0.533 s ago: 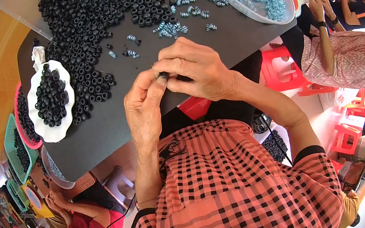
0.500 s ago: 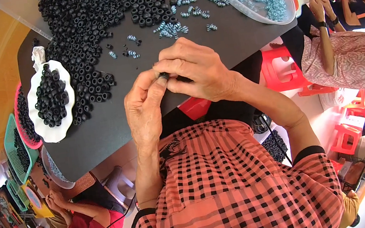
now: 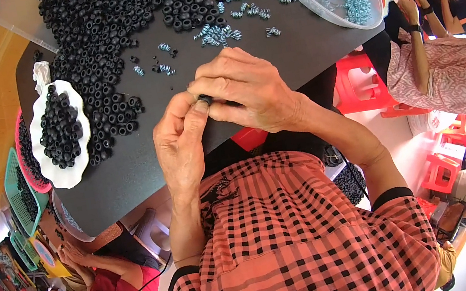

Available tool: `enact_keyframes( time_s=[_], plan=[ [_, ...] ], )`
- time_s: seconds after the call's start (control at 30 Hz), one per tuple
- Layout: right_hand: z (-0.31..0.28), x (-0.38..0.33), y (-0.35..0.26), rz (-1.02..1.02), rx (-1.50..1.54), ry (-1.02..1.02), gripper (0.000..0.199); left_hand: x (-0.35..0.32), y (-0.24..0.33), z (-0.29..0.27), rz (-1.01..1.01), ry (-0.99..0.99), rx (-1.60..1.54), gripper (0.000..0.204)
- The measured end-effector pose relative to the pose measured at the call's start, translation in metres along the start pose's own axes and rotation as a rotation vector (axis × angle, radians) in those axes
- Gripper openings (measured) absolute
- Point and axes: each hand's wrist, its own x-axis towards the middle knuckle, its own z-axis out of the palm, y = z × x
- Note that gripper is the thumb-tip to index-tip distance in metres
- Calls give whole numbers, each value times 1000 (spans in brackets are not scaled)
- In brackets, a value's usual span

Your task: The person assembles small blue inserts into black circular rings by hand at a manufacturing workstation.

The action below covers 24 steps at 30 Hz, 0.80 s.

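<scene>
Over the near edge of the dark table, my left hand [image 3: 180, 145] pinches a small black piece [image 3: 205, 98] between thumb and fingers. My right hand [image 3: 249, 91] is closed at the same piece from the other side, its fingers curled and largely covering it. Just beyond my hands lie a few loose blue-and-silver coiled pieces [image 3: 167, 69] and tiny black bits. A big heap of black hollow ring-shaped pieces [image 3: 106, 37] spreads over the far left of the table. More blue coils [image 3: 217, 35] sit in small clusters farther back.
A white scalloped dish [image 3: 70, 175] of black pieces stands at the left, near a crumpled white tissue [image 3: 41, 73]. At the far right is a clear round tub [image 3: 370, 21] of blue coils. People sit on both sides; a red stool [image 3: 358, 86] stands right of the table.
The whole view has shifted slightly, so the table things sit a little differently in the picture. My two hands keep nearly the same grip on the small black piece.
</scene>
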Motion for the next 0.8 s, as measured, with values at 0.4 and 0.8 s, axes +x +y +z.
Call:
enact_keyframes(
  time_s=[0.4, 0.8],
  plan=[
    [2, -2, -2, -28, -21, 57, 37, 0, -2, -2, 33, 37, 290, 23],
    [-5, 1, -3, 79, 111, 4, 36, 2, -5, -3, 81, 49, 226, 26]
  ],
)
